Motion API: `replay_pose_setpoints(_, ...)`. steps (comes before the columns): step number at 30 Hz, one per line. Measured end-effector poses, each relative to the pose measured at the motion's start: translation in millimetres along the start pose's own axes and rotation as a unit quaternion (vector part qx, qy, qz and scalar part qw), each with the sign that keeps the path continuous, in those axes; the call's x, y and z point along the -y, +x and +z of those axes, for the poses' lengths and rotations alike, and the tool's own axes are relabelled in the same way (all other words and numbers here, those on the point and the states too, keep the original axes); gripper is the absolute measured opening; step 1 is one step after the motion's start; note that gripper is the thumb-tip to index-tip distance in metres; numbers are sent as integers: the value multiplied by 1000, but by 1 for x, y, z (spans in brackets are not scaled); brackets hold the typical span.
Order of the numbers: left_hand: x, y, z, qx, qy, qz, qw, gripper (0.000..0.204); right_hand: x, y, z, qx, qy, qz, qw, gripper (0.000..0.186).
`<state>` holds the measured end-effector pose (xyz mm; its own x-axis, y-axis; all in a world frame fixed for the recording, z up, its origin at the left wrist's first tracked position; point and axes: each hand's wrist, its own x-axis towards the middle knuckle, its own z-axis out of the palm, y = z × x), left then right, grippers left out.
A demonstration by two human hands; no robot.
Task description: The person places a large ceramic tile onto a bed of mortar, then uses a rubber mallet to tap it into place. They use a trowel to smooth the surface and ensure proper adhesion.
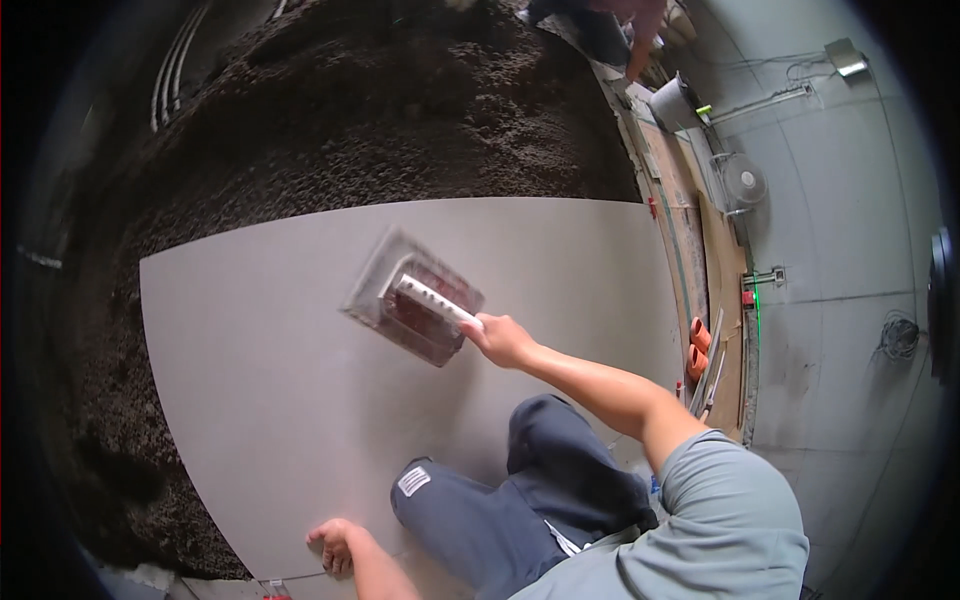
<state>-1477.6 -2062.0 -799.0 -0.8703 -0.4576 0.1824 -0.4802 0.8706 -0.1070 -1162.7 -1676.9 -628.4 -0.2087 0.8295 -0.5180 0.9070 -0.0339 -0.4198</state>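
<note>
My right hand (500, 338) grips the pale handle of a rectangular float (420, 330), its pad slightly motion-blurred and held over a large light grey tile (250, 370), with a shadow below it. At the tile's near left edge, my left hand (335, 548) rests with fingertips down on the surface and fingers a little apart, holding nothing. My bent knees in dark trousers are on the tile between my arms.
Dark, grainy bedding (330, 100) borders the tile's far and left sides. Along the right lie boards, orange pipes (698, 350), a grey bucket (675, 105) and a fan (742, 180) by the grey tiled surface. Another person (615, 30) is at the top.
</note>
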Motion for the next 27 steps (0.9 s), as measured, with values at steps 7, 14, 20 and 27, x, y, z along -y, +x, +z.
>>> replay_pose_setpoints(7, -9, -16, 11, 12, -63, 76, 995, 91, -55, 49, -8, -11, 55, 112, 992, 76)
replay_pose_setpoints(14, -158, -174, 3, -77, -19, 399, 914, 83, -54, 45, -13, 10, 149, 102, 983, 76)
replay_pose_setpoints(20, -168, -218, -51, -89, -150, 487, 856, 82, -5, -1, -130, 44, 229, 12, 972, 71)
replay_pose_setpoints(27, -173, -210, -51, -79, -100, 477, 870, 81, -164, -69, -115, -221, 209, -84, 949, 57)
